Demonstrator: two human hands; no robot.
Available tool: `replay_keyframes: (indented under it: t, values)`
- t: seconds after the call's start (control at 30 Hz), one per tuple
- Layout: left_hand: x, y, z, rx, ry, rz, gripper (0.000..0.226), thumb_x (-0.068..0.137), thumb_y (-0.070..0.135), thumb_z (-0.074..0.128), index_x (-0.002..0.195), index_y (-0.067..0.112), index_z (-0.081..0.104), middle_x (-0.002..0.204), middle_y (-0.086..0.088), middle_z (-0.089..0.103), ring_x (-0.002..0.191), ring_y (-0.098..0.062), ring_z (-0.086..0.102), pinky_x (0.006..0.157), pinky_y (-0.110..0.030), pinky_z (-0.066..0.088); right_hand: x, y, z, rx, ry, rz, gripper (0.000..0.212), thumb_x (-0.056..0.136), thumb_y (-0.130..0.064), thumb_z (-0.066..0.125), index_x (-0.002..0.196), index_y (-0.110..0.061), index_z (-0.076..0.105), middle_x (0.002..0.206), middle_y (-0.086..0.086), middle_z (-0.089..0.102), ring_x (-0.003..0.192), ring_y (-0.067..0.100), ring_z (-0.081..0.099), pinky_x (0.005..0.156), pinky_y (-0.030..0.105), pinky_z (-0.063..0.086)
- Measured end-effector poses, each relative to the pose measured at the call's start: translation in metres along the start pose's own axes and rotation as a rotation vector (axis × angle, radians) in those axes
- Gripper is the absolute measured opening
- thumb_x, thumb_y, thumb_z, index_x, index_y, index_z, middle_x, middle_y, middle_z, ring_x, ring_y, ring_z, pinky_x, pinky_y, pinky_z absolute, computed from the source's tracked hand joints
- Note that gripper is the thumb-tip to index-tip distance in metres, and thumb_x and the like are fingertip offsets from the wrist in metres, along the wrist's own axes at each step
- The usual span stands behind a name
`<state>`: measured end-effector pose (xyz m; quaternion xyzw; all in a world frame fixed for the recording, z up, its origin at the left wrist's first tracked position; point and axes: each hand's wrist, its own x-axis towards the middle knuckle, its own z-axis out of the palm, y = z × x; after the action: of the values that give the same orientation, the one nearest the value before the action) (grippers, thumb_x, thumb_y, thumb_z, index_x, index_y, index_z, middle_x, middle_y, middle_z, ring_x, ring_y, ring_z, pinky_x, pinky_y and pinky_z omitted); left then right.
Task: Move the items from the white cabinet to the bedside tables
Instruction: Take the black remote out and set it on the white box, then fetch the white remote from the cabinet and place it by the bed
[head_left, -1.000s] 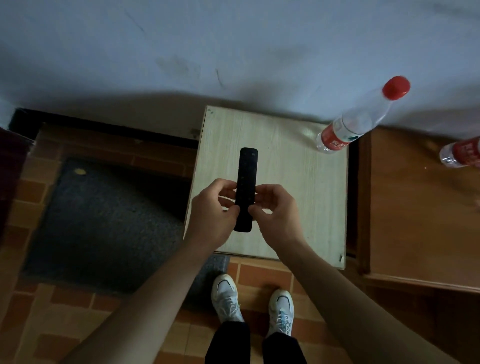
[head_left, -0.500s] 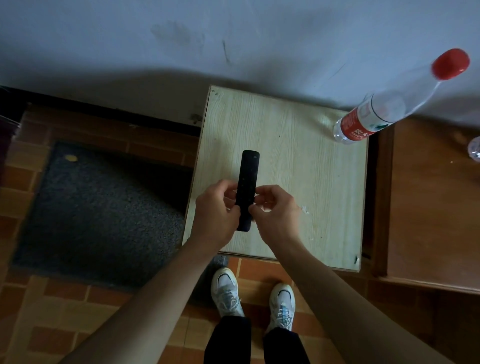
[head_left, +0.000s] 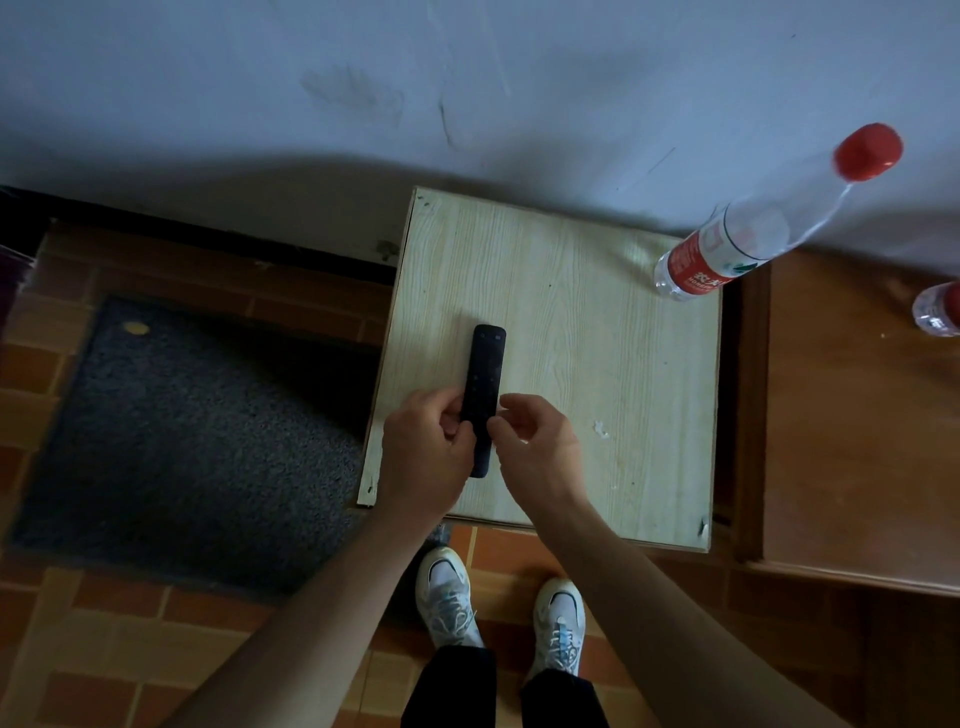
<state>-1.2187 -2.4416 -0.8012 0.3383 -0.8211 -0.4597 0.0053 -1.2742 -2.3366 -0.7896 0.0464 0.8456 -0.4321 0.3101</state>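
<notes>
We count one remote (head_left: 484, 384), a slim black bar with rounded ends. It lies lengthwise between the two hands, over the pale wood-grain worktop (head_left: 597, 374). The left hand (head_left: 423, 460) pinches its lower half with curled fingers. The right hand (head_left: 537, 449) is curled narrow with its fingertips (head_left: 492, 427) at the remote's right edge; we cannot tell whether they grip it.

We count two clear plastic bottles, both well right of the right hand. A red-capped bottle (head_left: 727, 249) stands at the worktop's far corner, and a second bottle (head_left: 939, 312) is on a brown wooden worktop (head_left: 857, 441). One coarse dark mat (head_left: 182, 426) lies left of the left hand.
</notes>
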Motion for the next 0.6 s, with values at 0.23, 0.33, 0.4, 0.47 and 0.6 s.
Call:
replay_keyframes:
  t: [0.23,0.33,0.4,0.47,0.6]
  values:
    - [-0.002,0.028,-0.022,-0.204,0.005,-0.074,0.039,0.105,0.031,0.045,0.087,0.0,0.063,0.083,-0.022,0.066,0.078,-0.037,0.065,0.062,-0.027,0.054,-0.011,-0.027,-0.028,0.076,0.057,-0.027,0.034,0.101,-0.031,0.052,0.131,-0.017,0.059,0.109,-0.006,0.067,0.102,0.011,0.065,0.088,0.033,0.058]
    - [-0.004,0.059,-0.037,-0.302,0.022,-0.085,0.04,0.106,0.035,0.041,0.096,0.004,0.064,0.095,-0.022,0.068,0.081,-0.03,0.069,0.07,-0.042,0.06,-0.023,-0.056,-0.054,0.093,0.064,-0.078,0.035,0.101,-0.033,0.05,0.132,-0.019,0.057,0.112,-0.007,0.066,0.105,0.008,0.063,0.091,0.032,0.055]
    - [-0.007,0.085,-0.051,-0.319,0.043,-0.059,0.041,0.106,0.036,0.039,0.098,0.005,0.065,0.094,-0.02,0.069,0.076,-0.018,0.067,0.065,-0.026,0.058,-0.036,-0.081,-0.071,0.1,0.066,-0.125,0.034,0.101,-0.034,0.049,0.132,-0.022,0.055,0.11,-0.012,0.064,0.106,0.008,0.063,0.093,0.031,0.055]
    - [-0.011,0.111,-0.068,-0.336,0.079,-0.029,0.041,0.106,0.036,0.04,0.098,0.005,0.065,0.093,-0.02,0.069,0.077,-0.017,0.066,0.062,-0.019,0.054,-0.05,-0.105,-0.086,0.111,0.063,-0.166,0.034,0.102,-0.035,0.049,0.133,-0.022,0.054,0.112,-0.012,0.063,0.108,0.008,0.063,0.095,0.033,0.055]
    - [-0.027,0.164,-0.109,-0.413,0.105,0.024,0.028,0.106,0.036,0.039,0.099,0.023,0.063,0.097,-0.009,0.07,0.088,-0.019,0.068,0.08,-0.04,0.059,-0.087,-0.155,-0.108,0.146,0.046,-0.254,0.036,0.103,-0.037,0.047,0.134,-0.021,0.053,0.125,0.0,0.064,0.116,0.013,0.062,0.1,0.041,0.054]
